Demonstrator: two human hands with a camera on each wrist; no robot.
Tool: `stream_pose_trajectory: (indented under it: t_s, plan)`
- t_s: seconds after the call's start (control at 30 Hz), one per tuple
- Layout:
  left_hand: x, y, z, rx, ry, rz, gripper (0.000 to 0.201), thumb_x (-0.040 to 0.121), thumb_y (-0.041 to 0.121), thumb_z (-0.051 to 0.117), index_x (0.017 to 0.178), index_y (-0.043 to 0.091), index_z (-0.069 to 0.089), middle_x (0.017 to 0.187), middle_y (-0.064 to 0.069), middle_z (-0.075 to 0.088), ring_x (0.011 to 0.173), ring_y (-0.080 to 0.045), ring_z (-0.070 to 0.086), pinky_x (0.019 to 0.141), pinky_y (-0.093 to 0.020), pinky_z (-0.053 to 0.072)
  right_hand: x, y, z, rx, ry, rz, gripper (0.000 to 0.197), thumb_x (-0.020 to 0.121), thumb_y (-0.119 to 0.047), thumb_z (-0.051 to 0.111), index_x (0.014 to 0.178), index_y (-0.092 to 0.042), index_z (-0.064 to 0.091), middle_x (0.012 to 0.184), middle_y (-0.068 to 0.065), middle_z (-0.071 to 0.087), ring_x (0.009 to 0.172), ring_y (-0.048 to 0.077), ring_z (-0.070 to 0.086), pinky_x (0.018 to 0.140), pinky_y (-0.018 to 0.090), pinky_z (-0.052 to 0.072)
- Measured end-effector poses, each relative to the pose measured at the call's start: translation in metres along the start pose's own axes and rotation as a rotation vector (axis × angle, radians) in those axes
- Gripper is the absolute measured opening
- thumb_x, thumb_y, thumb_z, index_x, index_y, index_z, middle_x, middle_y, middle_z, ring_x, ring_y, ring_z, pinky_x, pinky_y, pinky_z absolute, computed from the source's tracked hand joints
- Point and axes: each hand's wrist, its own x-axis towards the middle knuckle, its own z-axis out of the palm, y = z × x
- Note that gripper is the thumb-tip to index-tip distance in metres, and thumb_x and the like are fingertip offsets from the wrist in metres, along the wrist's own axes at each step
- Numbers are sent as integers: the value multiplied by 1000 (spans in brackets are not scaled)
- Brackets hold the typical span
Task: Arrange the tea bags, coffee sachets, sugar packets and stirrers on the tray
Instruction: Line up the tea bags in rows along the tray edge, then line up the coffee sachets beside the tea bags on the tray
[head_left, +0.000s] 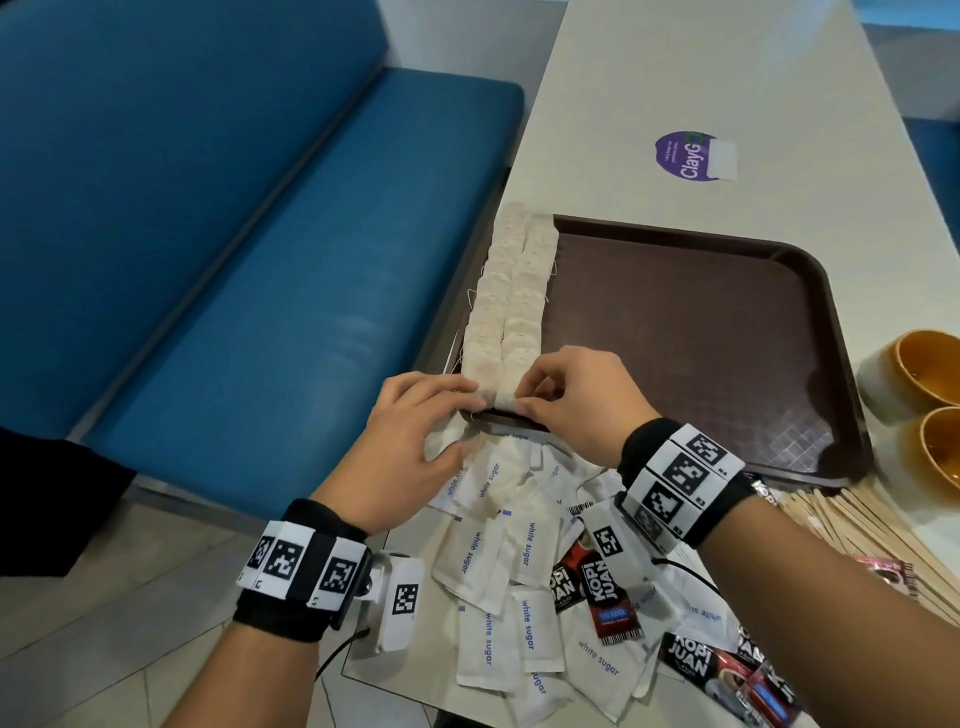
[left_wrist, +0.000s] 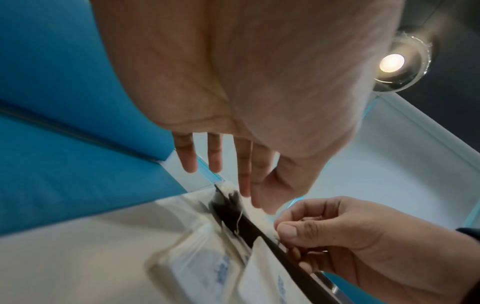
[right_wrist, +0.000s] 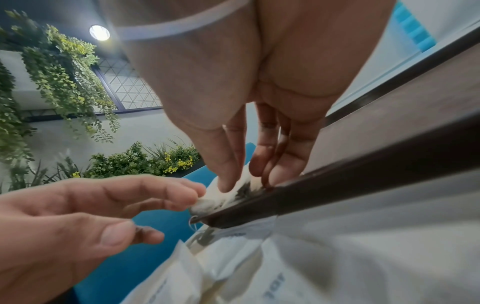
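Observation:
Two rows of beige tea bags (head_left: 511, 306) run along the left side of the brown tray (head_left: 701, 338). My right hand (head_left: 522, 397) pinches the nearest tea bag (right_wrist: 215, 199) of the right row between thumb and fingers, at the tray's near rim (right_wrist: 337, 191). With straight fingers, my left hand (head_left: 457, 415) touches the near end of the left row. White sugar packets (head_left: 498, 545) and red-black coffee sachets (head_left: 608, 592) lie in a loose heap on the table below my wrists. Wooden stirrers (head_left: 857, 530) lie at the right, in front of the tray.
Two orange bowls (head_left: 930, 364) stand right of the tray. A purple sticker (head_left: 685, 156) lies on the white table (head_left: 675, 78) beyond it. A blue bench (head_left: 208, 260) runs along the table's left edge. The tray's middle and right are bare.

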Motion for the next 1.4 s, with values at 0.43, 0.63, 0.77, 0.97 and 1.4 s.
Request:
stream_pose_trajectory:
  t_s: [0.43, 0.63, 0.77, 0.97, 1.4]
  plan:
    - [-6, 12, -5, 27, -50, -51, 45, 98, 26, 63, 139, 40, 53, 150, 34, 39, 147, -3, 18, 123, -37, 23, -13, -3, -17, 31, 4, -13, 4, 94, -28, 73, 95, -27, 77, 91, -15, 63, 85, 2, 59, 72, 17, 46]
    - [-21, 63, -29, -9, 4, -13, 28, 98, 29, 63, 123, 41, 59, 124, 31, 57, 125, 10, 40, 97, -2, 30, -78, 4, -73, 45, 86, -85, 4, 93, -33, 72, 90, -32, 75, 83, -15, 70, 79, 0, 64, 73, 21, 53]
    - [-33, 100, -17, -40, -147, -21, 14, 96, 23, 65, 97, 37, 69, 92, 17, 70, 86, 2, 61, 72, -11, 44, -127, 22, -78, -4, 25, 40, 12, 92, -38, 73, 84, -30, 74, 80, -12, 70, 75, 2, 64, 73, 26, 55]
    - [-63, 116, 36, 194, -414, -127, 9, 86, 33, 68, 92, 32, 62, 81, 11, 55, 77, -6, 52, 70, -27, 42, -153, 29, -7, -399, -116, 69, 47, 89, -70, 58, 86, -24, 61, 87, -5, 68, 87, 18, 63, 72, 34, 48]
    - [-80, 112, 75, 211, -182, -157, 35, 98, 53, 54, 131, 45, 45, 103, 11, 46, 98, -15, 51, 85, -34, 50, -150, 50, -20, -22, 48, 136, 22, 85, -26, 73, 76, -16, 54, 73, -1, 62, 71, 19, 57, 65, 33, 48]
